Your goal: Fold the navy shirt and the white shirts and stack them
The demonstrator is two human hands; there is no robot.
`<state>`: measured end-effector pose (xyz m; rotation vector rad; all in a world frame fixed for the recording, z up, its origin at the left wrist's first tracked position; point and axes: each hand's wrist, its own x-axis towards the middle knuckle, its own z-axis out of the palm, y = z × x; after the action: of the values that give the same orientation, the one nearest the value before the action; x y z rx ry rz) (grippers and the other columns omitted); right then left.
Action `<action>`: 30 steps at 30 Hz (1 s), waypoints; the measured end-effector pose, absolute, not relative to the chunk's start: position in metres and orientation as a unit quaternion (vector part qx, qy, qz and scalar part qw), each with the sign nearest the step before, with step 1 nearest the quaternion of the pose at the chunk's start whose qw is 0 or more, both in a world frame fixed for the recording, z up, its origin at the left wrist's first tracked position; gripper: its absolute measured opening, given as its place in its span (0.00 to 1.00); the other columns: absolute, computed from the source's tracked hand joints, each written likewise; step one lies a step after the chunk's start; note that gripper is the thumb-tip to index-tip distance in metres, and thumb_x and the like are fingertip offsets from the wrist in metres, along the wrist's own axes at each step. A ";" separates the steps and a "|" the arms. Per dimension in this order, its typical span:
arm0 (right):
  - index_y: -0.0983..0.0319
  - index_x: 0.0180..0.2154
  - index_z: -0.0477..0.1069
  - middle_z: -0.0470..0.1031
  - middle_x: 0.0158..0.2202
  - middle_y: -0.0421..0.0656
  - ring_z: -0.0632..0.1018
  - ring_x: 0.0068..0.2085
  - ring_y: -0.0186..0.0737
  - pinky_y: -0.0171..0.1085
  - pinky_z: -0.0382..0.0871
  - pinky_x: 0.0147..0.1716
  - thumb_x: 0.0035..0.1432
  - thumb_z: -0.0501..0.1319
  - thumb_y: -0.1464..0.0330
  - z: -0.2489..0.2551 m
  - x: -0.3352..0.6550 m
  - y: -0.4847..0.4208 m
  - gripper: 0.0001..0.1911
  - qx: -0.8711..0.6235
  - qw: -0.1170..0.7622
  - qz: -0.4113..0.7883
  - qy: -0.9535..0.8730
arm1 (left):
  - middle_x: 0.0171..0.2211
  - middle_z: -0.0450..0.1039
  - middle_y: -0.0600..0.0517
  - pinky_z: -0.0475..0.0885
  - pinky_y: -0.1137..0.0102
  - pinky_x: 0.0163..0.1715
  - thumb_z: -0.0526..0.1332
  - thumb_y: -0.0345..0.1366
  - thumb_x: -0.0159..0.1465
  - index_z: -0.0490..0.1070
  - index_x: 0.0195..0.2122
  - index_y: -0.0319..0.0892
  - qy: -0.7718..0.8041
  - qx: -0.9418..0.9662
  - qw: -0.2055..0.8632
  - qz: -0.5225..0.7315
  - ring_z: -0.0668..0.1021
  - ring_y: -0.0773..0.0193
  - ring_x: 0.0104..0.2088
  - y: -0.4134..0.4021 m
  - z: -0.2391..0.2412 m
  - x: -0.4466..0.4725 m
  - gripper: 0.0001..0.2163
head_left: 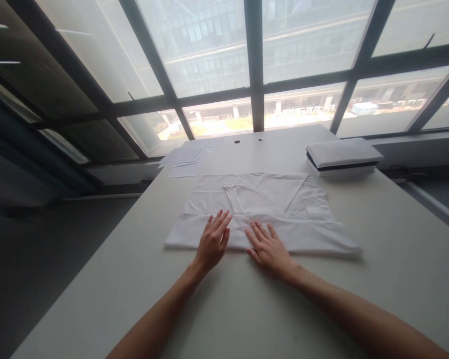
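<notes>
A white cloth garment, partly folded, lies flat on the white table. Its near edge is turned over into a wide band running left to right, and creases cross the upper part. My left hand is at the middle of the band, fingers stretched out, its edge turned down toward the cloth. My right hand rests palm down on the band just to the right, fingers spread. Neither hand grips anything. The type of garment cannot be told for sure.
Loose white paper sheets lie at the far left of the table. A stack of folded white cloth with a dark layer sits at the far right. Two cable holes are near the back edge. Large framed windows stand behind.
</notes>
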<state>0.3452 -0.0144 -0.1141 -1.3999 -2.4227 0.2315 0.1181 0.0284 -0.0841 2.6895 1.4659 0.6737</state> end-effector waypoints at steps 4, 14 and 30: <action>0.62 0.70 0.50 0.47 0.72 0.52 0.49 0.72 0.50 0.56 0.39 0.68 0.69 0.50 0.58 -0.112 0.345 -0.012 0.33 -0.492 0.176 0.106 -0.846 | 0.70 0.53 0.48 0.51 0.52 0.68 0.46 0.44 0.75 0.51 0.71 0.46 0.394 0.913 0.032 0.105 0.53 0.55 0.71 0.028 -0.095 0.127 0.25; 0.59 0.59 0.69 0.68 0.64 0.48 0.67 0.65 0.46 0.52 0.60 0.63 0.68 0.50 0.56 -0.085 0.339 0.001 0.24 -0.376 0.528 0.530 -0.547 | 0.71 0.49 0.49 0.52 0.52 0.67 0.47 0.49 0.74 0.47 0.72 0.49 0.411 0.908 -0.002 0.077 0.52 0.53 0.71 0.033 -0.105 0.126 0.27; 0.62 0.51 0.72 0.72 0.60 0.52 0.71 0.62 0.43 0.49 0.61 0.63 0.72 0.40 0.57 -0.099 0.528 -0.005 0.27 -0.314 0.617 0.700 -0.172 | 0.71 0.48 0.53 0.52 0.53 0.67 0.46 0.48 0.74 0.48 0.71 0.52 0.409 0.909 -0.017 0.080 0.52 0.56 0.71 0.035 -0.109 0.125 0.25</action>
<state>0.5278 -0.0053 -0.0989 -0.7238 -0.3965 1.6125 0.1254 0.0349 -0.1089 2.8869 1.2980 0.2553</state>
